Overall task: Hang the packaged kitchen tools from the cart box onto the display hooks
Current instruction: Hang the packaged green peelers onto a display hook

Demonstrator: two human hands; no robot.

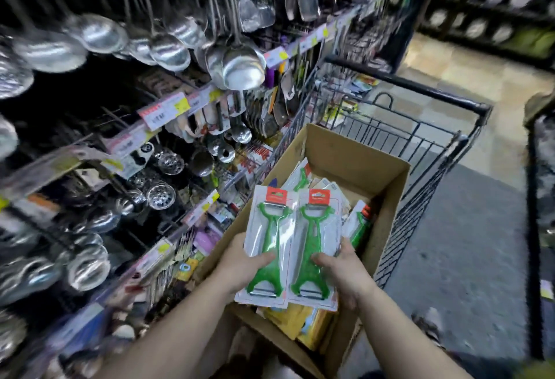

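1. Now left hand [240,267] holds one green peeler pack [265,246], thumb curled over its front; right hand [345,270] holds a second peeler pack [313,251], both above the cart box [387,198].
2. Risk: slick blister cards could slip from these light thumb grips.
3. Risk: small hang holes might miss the display hooks [114,120], since view is blurred.

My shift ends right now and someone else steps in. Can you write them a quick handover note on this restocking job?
Left hand grips one green peeler pack; right hand grips a second pack, both held side by side over the cardboard box in the cart.
More packs remain in the box.
Neither held pack is hung yet.
Left: carry them to the display hooks on the left, hang them, then continue through the box.
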